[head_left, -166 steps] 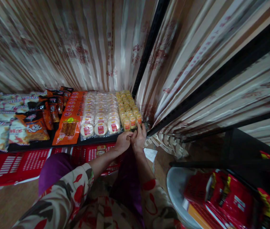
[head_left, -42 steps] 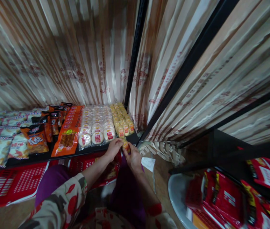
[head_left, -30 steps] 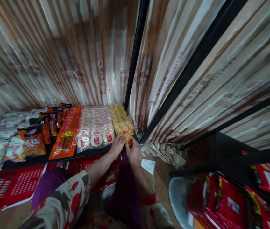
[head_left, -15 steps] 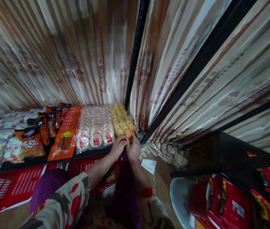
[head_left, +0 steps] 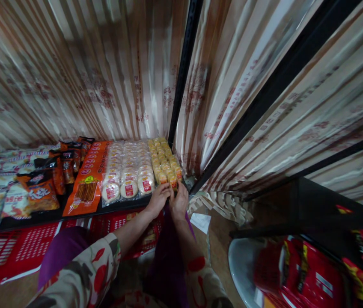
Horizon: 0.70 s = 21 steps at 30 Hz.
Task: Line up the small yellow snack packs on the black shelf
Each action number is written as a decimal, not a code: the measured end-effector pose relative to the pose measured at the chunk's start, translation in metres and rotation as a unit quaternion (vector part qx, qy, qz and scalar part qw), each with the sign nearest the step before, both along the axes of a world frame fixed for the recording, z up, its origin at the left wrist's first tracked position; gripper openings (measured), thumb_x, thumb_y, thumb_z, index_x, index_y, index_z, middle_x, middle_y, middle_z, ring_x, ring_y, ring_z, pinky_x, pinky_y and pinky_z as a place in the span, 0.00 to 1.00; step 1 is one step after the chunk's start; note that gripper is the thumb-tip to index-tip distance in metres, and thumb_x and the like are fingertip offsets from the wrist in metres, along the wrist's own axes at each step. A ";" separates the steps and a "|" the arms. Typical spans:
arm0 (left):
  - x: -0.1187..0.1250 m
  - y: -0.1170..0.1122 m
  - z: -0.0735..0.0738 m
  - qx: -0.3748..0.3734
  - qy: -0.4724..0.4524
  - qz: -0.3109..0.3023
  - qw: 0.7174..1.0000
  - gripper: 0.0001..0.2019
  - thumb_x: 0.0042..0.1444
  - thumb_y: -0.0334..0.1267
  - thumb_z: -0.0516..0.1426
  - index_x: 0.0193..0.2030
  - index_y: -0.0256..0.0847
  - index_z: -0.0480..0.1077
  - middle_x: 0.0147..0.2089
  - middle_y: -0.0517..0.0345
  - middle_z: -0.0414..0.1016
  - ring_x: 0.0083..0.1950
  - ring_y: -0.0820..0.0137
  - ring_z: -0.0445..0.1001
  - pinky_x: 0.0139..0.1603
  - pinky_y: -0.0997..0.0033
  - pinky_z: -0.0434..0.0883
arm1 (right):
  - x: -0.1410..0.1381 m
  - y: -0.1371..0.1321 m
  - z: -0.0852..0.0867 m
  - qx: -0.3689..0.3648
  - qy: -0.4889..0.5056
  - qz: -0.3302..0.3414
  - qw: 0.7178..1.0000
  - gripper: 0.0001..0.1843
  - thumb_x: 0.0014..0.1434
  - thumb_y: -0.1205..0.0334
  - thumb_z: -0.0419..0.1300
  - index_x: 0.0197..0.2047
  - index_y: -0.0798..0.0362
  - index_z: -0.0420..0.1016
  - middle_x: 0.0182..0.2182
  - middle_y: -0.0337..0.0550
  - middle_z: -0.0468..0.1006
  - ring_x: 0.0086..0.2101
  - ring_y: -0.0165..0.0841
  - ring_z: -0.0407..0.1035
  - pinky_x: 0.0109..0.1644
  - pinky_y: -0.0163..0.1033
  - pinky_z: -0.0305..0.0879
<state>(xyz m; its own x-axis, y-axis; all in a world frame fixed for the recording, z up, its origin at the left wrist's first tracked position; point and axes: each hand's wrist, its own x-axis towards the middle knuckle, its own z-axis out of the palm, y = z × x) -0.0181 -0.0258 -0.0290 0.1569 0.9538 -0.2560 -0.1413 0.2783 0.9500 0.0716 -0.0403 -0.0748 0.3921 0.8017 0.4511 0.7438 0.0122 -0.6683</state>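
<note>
In the head view, the left hand (head_left: pixel 159 201) and right hand (head_left: pixel 179 202), fingers half-curled, meet at the front of glossy yellow packets (head_left: pixel 161 159) rowed on the black shelf (head_left: pixel 48 216); whether they grip one, I cannot tell. Film-wrapped white discs (head_left: pixel 129 188) sit alongside, before a pleated, silky curtain (head_left: pixel 117 68).

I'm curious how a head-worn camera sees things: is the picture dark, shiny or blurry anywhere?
In the head view: dim overall; curtain folds alternating bright and shadowed; glints on the wrapped white snacks; red packets at lower right soft; left hand and right hand discernible at the small yellow packets, but fine finger detail lost.
</note>
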 end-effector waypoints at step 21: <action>-0.010 -0.012 -0.019 0.108 0.105 0.029 0.988 0.14 0.46 0.22 0.53 0.36 0.37 0.73 0.41 0.53 0.74 0.42 0.71 0.72 0.50 0.70 0.68 | -0.011 -0.020 -0.002 -0.004 -0.031 -0.023 0.999 0.25 0.60 0.59 0.48 0.60 0.59 0.58 0.56 0.60 0.62 0.56 0.43 0.55 0.56 0.50 0.57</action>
